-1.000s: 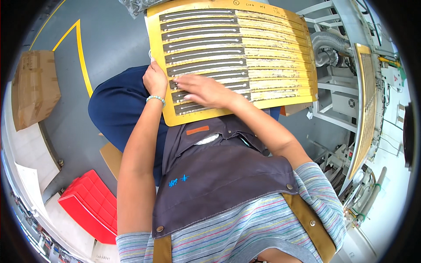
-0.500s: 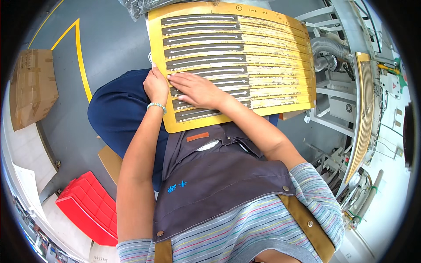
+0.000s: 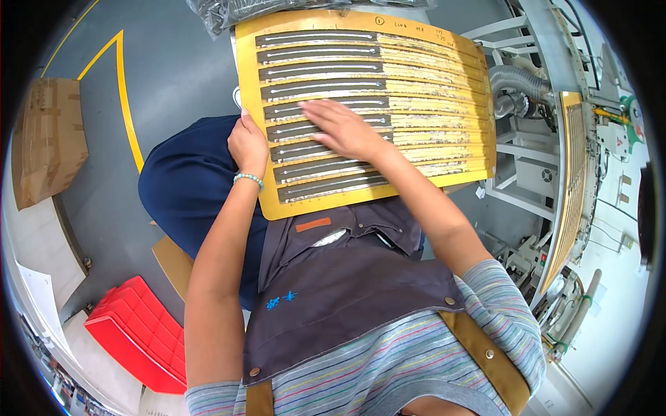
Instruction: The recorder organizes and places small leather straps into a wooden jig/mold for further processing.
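Note:
A large yellow board (image 3: pixel 305 206) rests across my lap, tilted. Its left half carries rows of dark strips (image 3: pixel 322 91), each with a thin pale line along it. Toward the right the rows look yellow and silvery, with a patchy surface. My left hand (image 3: pixel 248 145), with a beaded bracelet at the wrist, grips the board's left edge; part of its fingers is hidden behind the edge. Across the middle dark rows lies my right hand (image 3: pixel 347 130), palm down, fingers stretched out toward the left. I see nothing held in it.
Grey plastic wrapping (image 3: pixel 243 10) lies beyond the board's far edge. At left stand a cardboard box (image 3: pixel 52 142) and a red bin (image 3: pixel 142 333). A white metal frame (image 3: pixel 524 151) with a silver duct (image 3: pixel 517 80) stands at right, beside another slotted yellow panel (image 3: pixel 570 187).
My right hand has slid to the right over the dark strips, away from the board's left edge and my left hand. The left hand keeps its grip there.

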